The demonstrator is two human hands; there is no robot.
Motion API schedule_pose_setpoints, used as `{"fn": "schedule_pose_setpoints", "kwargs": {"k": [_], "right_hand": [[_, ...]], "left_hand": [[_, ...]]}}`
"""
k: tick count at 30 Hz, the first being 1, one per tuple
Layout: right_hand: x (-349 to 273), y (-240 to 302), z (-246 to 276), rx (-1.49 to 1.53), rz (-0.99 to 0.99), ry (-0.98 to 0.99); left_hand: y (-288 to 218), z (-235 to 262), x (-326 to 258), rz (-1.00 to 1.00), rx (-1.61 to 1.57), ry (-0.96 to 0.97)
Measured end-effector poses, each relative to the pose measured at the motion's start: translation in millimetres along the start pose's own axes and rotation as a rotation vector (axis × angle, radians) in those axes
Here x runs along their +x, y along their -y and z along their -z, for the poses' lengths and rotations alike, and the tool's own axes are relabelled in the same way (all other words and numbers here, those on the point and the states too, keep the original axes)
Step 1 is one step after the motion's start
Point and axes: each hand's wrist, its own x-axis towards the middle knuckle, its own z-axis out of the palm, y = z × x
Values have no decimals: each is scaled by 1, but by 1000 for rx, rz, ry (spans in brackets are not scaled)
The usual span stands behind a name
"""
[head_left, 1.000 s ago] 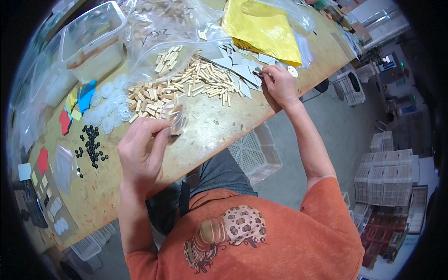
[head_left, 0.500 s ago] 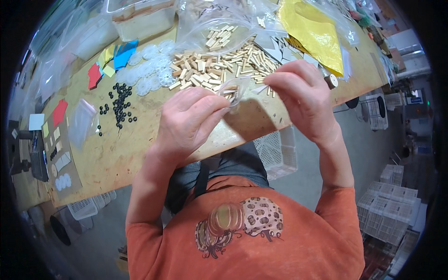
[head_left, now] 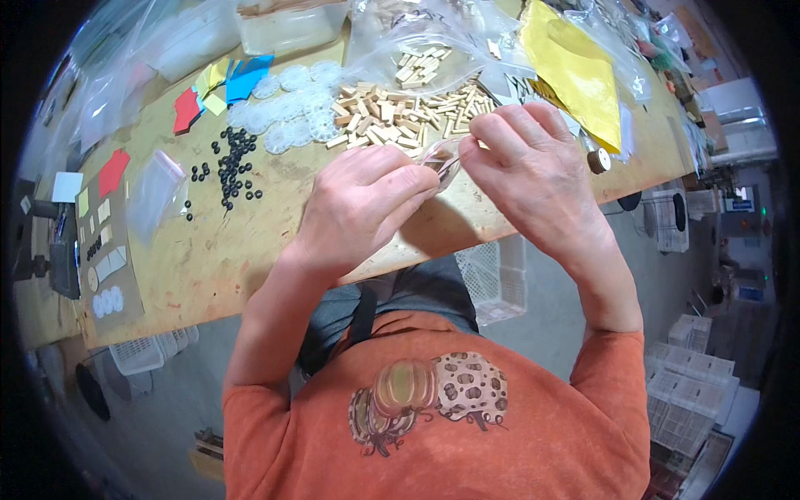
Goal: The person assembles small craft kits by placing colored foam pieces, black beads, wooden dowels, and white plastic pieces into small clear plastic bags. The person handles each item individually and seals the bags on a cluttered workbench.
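Over the front of the table, a small clear plastic bag (head_left: 446, 163) with pieces inside is pinched between the thumb and fingers of my left hand (head_left: 360, 207). My right hand (head_left: 533, 179) is closed at the bag's other side, its fingertips against the rim; what they pinch is hidden. Just beyond the hands lies a heap of small wooden blocks (head_left: 379, 112), with thinner wooden sticks (head_left: 457, 108) to its right. Clear round plastic discs (head_left: 296, 117) lie left of the blocks. Nearer and further left are scattered small black rings (head_left: 236, 162).
Blue cards (head_left: 247, 77), red pieces (head_left: 185, 110) and a flat clear bag (head_left: 157, 196) lie on the left. A sample board (head_left: 112, 250) is at the table's left end. At right are a yellow bag (head_left: 575, 79) and a wooden spool (head_left: 598, 161). Plastic tubs (head_left: 292, 32) stand behind.
My right hand has moved left, from beside the bag to its rim, carrying a small pale piece that is now out of sight. My left hand still grips the bag. The view has shifted slightly.
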Motion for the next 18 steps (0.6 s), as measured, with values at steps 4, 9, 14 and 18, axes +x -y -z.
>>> {"fn": "schedule_pose_setpoints", "kwargs": {"k": [4,9,14,18], "right_hand": [[-1,-4,-7,2,-7,-137],[-2,-2,-7,94,-33,-113],[-2,0,-17,399,-104,-199],[-5,-5,-28,366,-113,-144]], "left_hand": [[1,-1,2,-5,-20,-18],[-1,1,1,60,-40,9],[-1,3,2,109,-70,-4],[-3,4,3,170,-68,-13]]}}
